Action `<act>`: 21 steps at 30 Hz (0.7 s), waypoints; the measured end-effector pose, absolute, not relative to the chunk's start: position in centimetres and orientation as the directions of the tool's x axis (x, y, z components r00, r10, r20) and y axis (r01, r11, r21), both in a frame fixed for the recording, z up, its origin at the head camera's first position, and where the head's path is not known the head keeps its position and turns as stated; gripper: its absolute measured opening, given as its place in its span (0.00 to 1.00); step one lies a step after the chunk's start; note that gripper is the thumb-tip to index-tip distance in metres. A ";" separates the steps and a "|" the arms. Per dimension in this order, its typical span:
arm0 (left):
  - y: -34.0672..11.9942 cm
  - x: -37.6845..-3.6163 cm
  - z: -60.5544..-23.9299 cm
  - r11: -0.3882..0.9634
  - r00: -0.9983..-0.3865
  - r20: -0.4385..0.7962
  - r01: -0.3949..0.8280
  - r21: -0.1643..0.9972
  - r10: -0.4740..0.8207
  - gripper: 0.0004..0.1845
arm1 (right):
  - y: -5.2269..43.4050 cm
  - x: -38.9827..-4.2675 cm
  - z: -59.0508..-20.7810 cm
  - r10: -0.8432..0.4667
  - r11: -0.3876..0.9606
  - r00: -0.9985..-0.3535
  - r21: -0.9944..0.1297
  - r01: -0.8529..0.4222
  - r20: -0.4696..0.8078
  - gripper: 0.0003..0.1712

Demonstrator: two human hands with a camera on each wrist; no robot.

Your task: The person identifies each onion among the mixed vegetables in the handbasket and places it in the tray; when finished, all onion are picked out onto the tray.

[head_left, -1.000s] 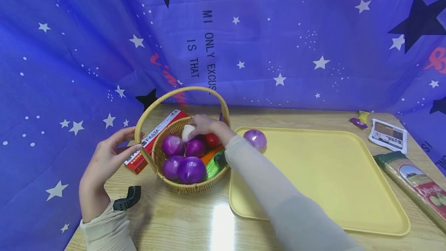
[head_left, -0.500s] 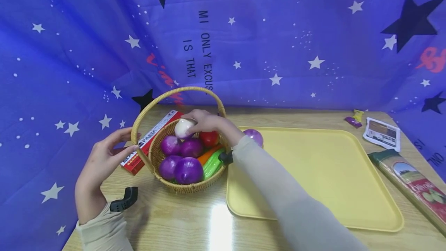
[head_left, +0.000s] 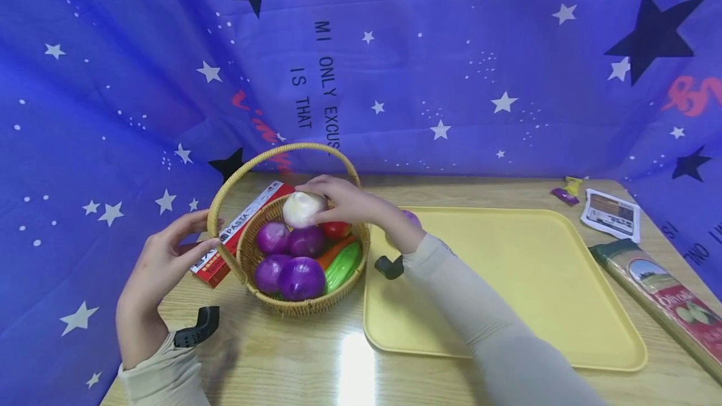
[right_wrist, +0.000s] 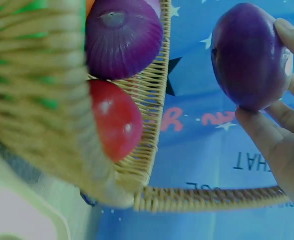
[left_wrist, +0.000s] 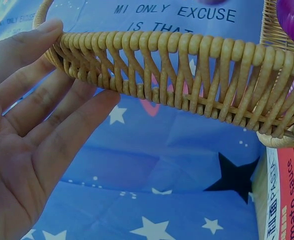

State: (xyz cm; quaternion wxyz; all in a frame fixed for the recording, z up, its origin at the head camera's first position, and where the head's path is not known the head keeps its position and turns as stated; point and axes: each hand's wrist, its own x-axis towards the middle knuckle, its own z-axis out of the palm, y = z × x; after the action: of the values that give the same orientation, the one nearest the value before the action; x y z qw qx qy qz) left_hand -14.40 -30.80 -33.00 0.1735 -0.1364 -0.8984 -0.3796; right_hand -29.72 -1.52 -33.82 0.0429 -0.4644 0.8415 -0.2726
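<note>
1. Onion (head_left: 303, 209), white toward the head camera but purple in the right-wrist view, is up at the far side of the basket (head_left: 304, 309), under the arch of its handle (head_left: 304, 145) as seen from the head.
2. Right hand (head_left: 351, 202) has it pinched between thumb and fingers. The onion sits at the fingertips, left of the palm; its slightly longer axis runs across the grip, from thumb side to finger side.
3. Left hand (head_left: 160, 262), farther from the onion, has its thumb and fingers about the near-left part of the handle.
4. Key relation: the yellow tray (head_left: 519, 293) lies just right of the basket, on the holding hand's side, with the right forearm crossing over it and the basket's right rim between onion and tray.
5. Writing: the red box (head_left: 242, 224) behind the basket reads "PASTA" and, in the left-wrist view, "mato sauce". The long packet (head_left: 662, 296) shows "Oliv", its ending unclear. The white pouch (head_left: 612, 215) is too small to read. Blue cloth (head_left: 429, 80) carries "MI ONLY EXCUSE IS THAT".
</note>
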 end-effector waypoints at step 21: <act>-30.8 -14.3 -33.1 0.666 -0.896 0.428 0.394 0.633 0.123 0.23 | 8.6 -26.9 -33.2 -0.663 0.438 -0.682 -0.580 -0.687 0.309 0.38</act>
State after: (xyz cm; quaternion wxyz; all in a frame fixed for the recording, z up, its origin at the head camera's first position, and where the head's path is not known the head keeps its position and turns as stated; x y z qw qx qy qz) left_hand -14.33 -30.85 -33.13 0.1773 -0.1442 -0.8954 -0.3821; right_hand -26.92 8.62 -33.24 -0.0177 -0.3982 0.8476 -0.3503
